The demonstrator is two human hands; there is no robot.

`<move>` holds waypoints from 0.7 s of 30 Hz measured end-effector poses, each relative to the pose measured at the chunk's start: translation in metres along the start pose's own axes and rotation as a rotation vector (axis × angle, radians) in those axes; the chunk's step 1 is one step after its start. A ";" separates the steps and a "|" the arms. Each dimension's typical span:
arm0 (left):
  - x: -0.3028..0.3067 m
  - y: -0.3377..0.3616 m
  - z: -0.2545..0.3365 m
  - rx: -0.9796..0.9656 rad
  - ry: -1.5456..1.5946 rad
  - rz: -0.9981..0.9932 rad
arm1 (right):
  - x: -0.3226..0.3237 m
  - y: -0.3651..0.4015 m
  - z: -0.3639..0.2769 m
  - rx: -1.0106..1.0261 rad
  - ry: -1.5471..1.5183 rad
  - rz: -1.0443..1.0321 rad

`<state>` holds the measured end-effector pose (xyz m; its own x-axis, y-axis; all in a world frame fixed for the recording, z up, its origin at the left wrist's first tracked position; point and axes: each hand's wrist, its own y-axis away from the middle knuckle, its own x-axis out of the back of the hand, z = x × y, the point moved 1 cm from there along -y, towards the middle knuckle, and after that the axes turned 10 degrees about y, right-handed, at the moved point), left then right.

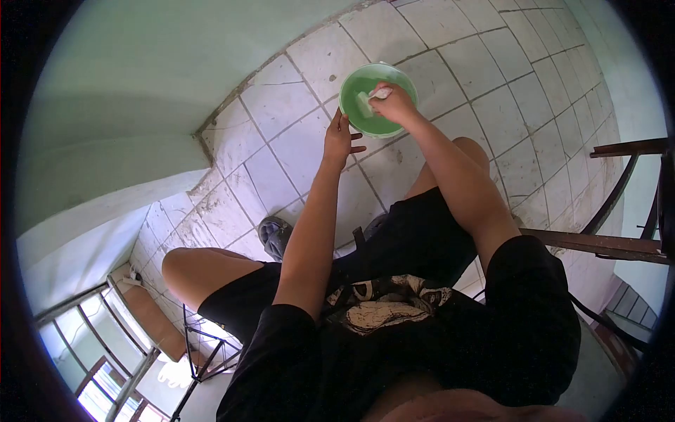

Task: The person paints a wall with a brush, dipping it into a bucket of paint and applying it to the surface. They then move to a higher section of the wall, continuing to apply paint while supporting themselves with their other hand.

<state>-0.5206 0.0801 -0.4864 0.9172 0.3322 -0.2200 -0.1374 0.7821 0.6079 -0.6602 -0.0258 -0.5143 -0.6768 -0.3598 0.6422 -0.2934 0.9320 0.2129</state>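
Observation:
A round bucket [415,97] stands on the tiles in front of me, with light green liquid that looks like paint inside. Over its opening, my right hand [395,104] is closed around a paintbrush [364,105] with a pale handle; the broad light head points left and down into the bucket. My left hand [339,141] is at the bucket's near left side, fingers spread, one fingertip right at the rim. Nothing shows in its grasp.
Dusty white floor tiles [295,165] surround the bucket. A pale green wall [140,91] rises on the left, and a brown metal frame [598,243] stands on the right. One dark shoe [275,236] shows below my left arm. At lower left is a barred railing [105,337].

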 end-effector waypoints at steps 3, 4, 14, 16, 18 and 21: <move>0.001 -0.001 0.000 0.011 -0.001 -0.009 | -0.012 0.000 -0.002 -0.023 -0.007 -0.053; 0.000 -0.001 -0.001 0.005 -0.001 -0.006 | -0.013 0.001 -0.003 -0.017 -0.009 -0.051; 0.001 -0.001 0.002 0.026 -0.018 -0.014 | -0.030 -0.004 -0.008 -0.148 -0.167 -0.101; 0.001 -0.001 0.003 0.027 -0.032 -0.008 | -0.028 -0.008 -0.004 -0.164 -0.198 -0.110; 0.001 -0.001 0.003 0.030 -0.036 -0.008 | -0.021 -0.012 -0.009 -0.143 -0.072 -0.085; 0.002 -0.002 0.003 0.035 -0.051 -0.012 | -0.001 -0.010 -0.019 -0.137 0.047 -0.055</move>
<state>-0.5171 0.0779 -0.4862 0.9367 0.2952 -0.1885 -0.1144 0.7666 0.6319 -0.6436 -0.0338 -0.5031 -0.6291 -0.4111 0.6597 -0.2320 0.9093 0.3454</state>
